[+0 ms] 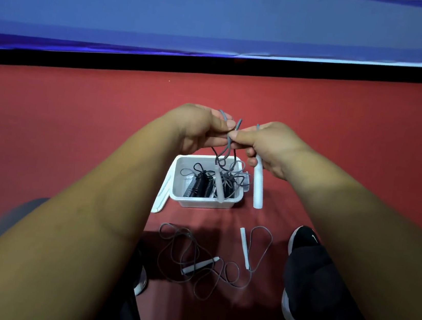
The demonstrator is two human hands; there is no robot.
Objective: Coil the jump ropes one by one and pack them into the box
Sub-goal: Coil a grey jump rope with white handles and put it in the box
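I hold a grey jump rope up above a white box on the red floor. My left hand pinches loops of its cord. My right hand pinches the cord too and grips one white handle, which hangs down. The rope's other white handle and loose cord hang into the box. Inside the box lies a coiled black rope. Another grey rope with two white handles lies uncoiled on the floor in front of the box.
The box's white lid leans against its left side. My black shoe rests on the floor at the right of the loose rope. A blue banner with a black lower edge runs across behind the red floor.
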